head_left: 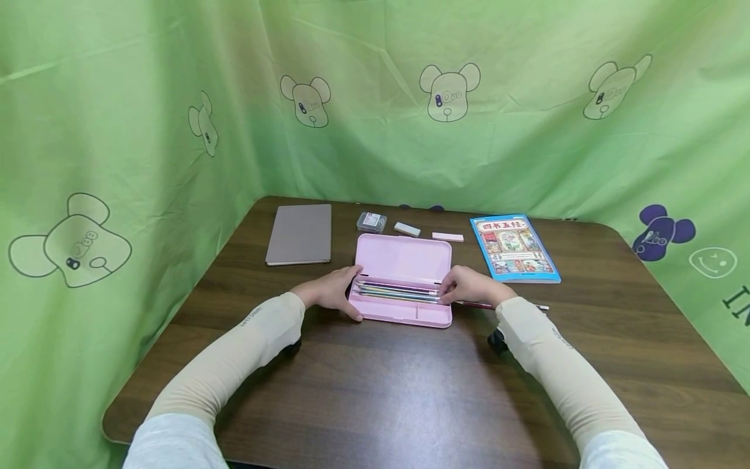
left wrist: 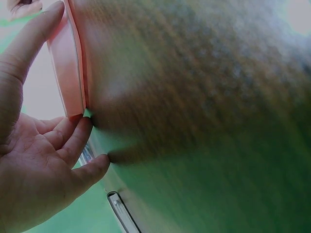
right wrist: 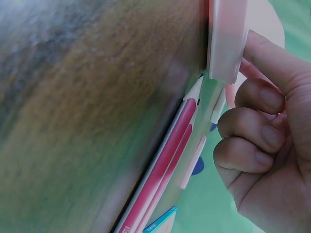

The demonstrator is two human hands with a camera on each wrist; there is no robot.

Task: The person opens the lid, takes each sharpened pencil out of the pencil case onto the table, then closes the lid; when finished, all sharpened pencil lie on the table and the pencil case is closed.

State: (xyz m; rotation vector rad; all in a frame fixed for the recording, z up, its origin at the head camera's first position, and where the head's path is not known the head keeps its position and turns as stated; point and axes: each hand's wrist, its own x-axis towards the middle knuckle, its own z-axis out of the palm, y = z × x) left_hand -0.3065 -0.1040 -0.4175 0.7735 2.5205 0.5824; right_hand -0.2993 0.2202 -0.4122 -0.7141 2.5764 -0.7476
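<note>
Lying inside the open pink case (head_left: 404, 257) — several pencils (head_left: 398, 293)

Cream L arm sleeve (head_left: 234, 355), matching R arm sleeve (head_left: 567, 376), both snug w/ few wrinkles, sm. dark lettering (head_left: 250, 317) nr. wrist end of each, lt.-grey shirt sleeves (head_left: 176, 443) at their upper end, blk. piece (head_left: 498, 341) below each.

Wrinkled green fabric (head_left: 375, 163) hung as walls behind and at both sides, printed with outlined bear heads (head_left: 450, 98), plus a purple bear head (head_left: 664, 233), a smiley face (head_left: 713, 262) and cut-off lettering (head_left: 738, 299) at right. Brown wood-grain table (head_left: 328, 417) had rounded corners; light left a pale glare (head_left: 433, 397) on its near half.
</note>
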